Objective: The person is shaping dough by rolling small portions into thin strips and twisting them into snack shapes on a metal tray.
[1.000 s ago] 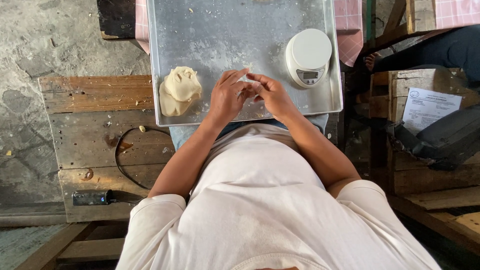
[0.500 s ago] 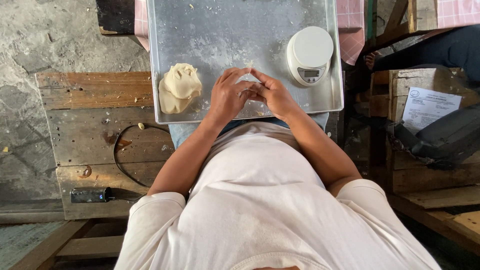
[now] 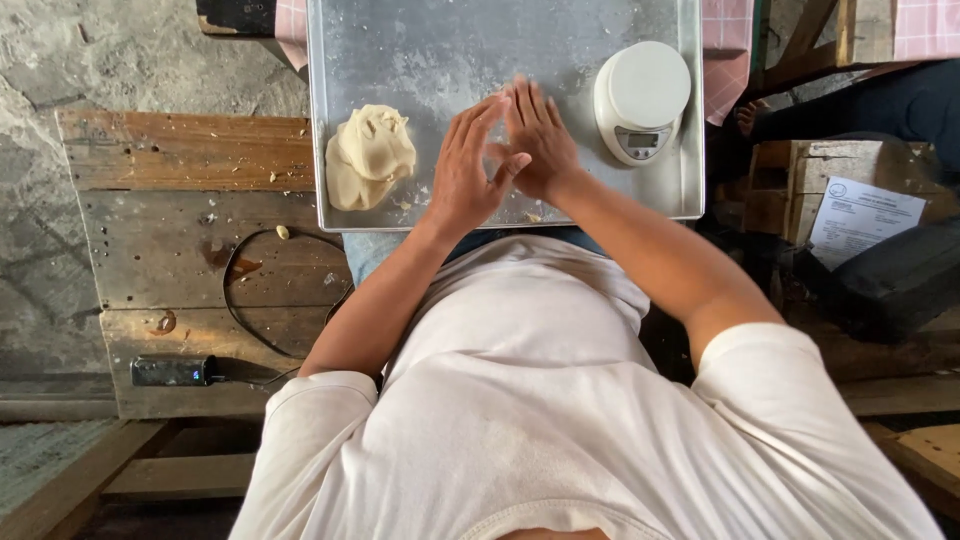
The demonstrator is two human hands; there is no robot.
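Note:
A flour-dusted metal tray (image 3: 430, 50) lies in front of me. On its left part sits a pale lump of dough (image 3: 370, 155). My left hand (image 3: 465, 170) and my right hand (image 3: 540, 135) are pressed palm to palm over the tray's near middle, with the fingers straight and pointing away from me. A small pale piece of dough was between my fingers a moment ago. It is now hidden between my palms. A few dough crumbs lie on the tray around my hands.
A round white kitchen scale (image 3: 642, 100) stands on the tray's right part. Left of the tray is a worn wooden bench (image 3: 180, 180) with a black cable (image 3: 240, 300) and a small black device (image 3: 170, 372). A printed sheet (image 3: 865, 215) lies on dark things at the right.
My hands went from curled fingertips pinching a small dough piece to flat palms pressed together, and moved slightly away from me. The dough lump and the scale stayed put.

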